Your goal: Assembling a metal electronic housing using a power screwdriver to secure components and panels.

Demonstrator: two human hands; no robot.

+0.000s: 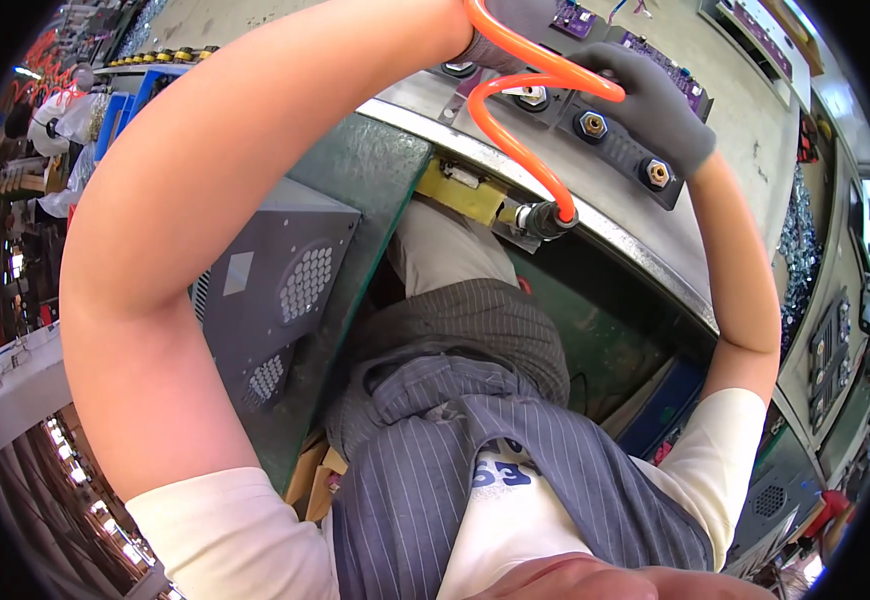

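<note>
A grey glove covers my right hand [655,110], which lies over a dark metal panel [620,150] on the workbench. Its fingers curl inward, and what they grip is hidden. My left hand [525,18], in a grey glove too, reaches over the panel's far left part. The top edge and an orange coiled hose [520,150] cover much of it, so its fingers do not show. Along the panel sit round terminals with brass centres and dark nuts, such as one terminal [592,125] beside my right hand. Purple circuit boards [575,18] stand behind the hands.
The hose loops before both hands down to a connector [547,220] under the bench's metal edge [645,265]. A grey perforated metal case [280,270] stands below at left. Blue bins [120,120] are farther left. More panels with terminals [830,350] lie on a bench at right.
</note>
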